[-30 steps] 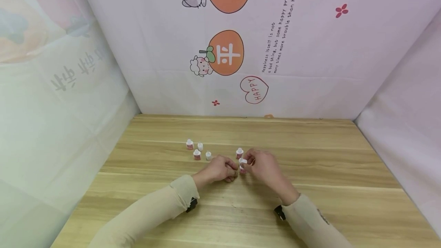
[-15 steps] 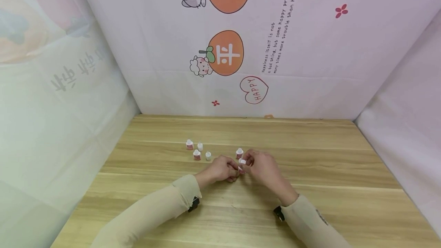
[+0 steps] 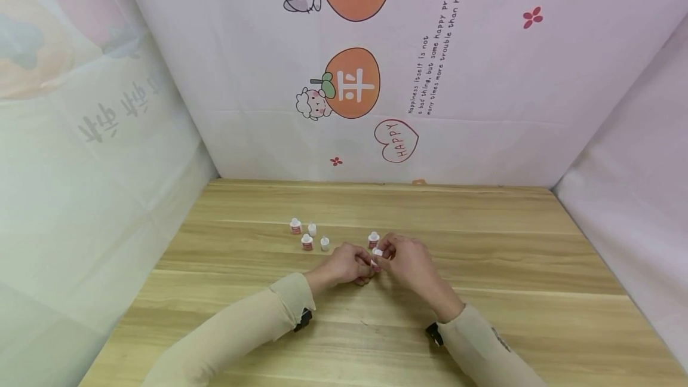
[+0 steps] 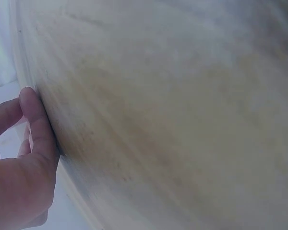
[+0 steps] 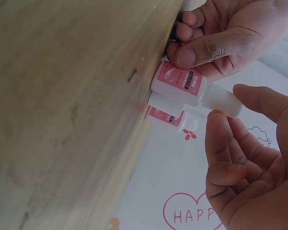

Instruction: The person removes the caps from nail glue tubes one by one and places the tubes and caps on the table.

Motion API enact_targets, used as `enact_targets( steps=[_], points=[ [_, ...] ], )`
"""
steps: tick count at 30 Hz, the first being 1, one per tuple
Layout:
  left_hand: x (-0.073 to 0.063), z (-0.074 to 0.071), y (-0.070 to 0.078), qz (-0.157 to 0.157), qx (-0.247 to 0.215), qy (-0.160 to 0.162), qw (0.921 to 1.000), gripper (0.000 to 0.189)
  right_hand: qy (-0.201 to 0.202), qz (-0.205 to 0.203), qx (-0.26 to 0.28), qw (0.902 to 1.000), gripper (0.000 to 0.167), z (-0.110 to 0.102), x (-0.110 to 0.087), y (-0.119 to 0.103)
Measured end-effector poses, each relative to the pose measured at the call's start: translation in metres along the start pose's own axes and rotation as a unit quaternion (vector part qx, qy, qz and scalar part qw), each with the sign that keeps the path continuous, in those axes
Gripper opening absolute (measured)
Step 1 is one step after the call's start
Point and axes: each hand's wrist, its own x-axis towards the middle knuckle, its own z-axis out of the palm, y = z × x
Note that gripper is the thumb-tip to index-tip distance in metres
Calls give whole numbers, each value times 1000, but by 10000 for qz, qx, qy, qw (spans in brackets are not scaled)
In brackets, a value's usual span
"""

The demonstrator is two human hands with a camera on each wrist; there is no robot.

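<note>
A small glue bottle (image 5: pixel 180 82) with a pink label stands on the table between the hands. My right hand (image 3: pixel 412 263) pinches the white cap (image 5: pixel 222 100) at its top between thumb and fingertips. My left hand (image 3: pixel 344 264) grips the lower part of the bottle at its side; just behind, a second glue bottle (image 3: pixel 373 240) stands upright, and a loose white cap (image 5: pixel 165 102) shows between the two. In the left wrist view my left hand (image 4: pixel 26 158) has bent fingers near the table, and the bottle is hidden.
To the left stand two more glue bottles (image 3: pixel 295 226) with two loose white caps (image 3: pixel 325 243) beside them. The wooden table (image 3: pixel 484 220) meets a printed white cloth wall (image 3: pixel 473 136) at the back, with cloth sides left and right.
My left hand has shifted slightly right to the bottle. The bottle has moved a little left, with my right hand staying at its cap. The other bottles and caps stay put.
</note>
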Motion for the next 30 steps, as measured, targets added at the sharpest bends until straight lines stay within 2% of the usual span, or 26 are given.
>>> enact_targets(
  steps=[10, 16, 23, 30],
  points=[
    [-2, 1, 0, 91, 55, -3, 9999, 6, -11, -75, -38, 10000, 16, 0, 0, 0],
    [-2, 1, 0, 82, 109, 28, 9999, 6, -11, -138, -81, 9999, 14, 1, 1, 0],
    [-2, 1, 1, 35, 73, 42, 10000, 6, -138, 8, -145, 9998, 17, -1, 3, 0],
    [-3, 1, 3, -4, 31, 60, 10000, 7, -115, -123, -172, 9997, 16, -1, 3, -1]
  ],
)
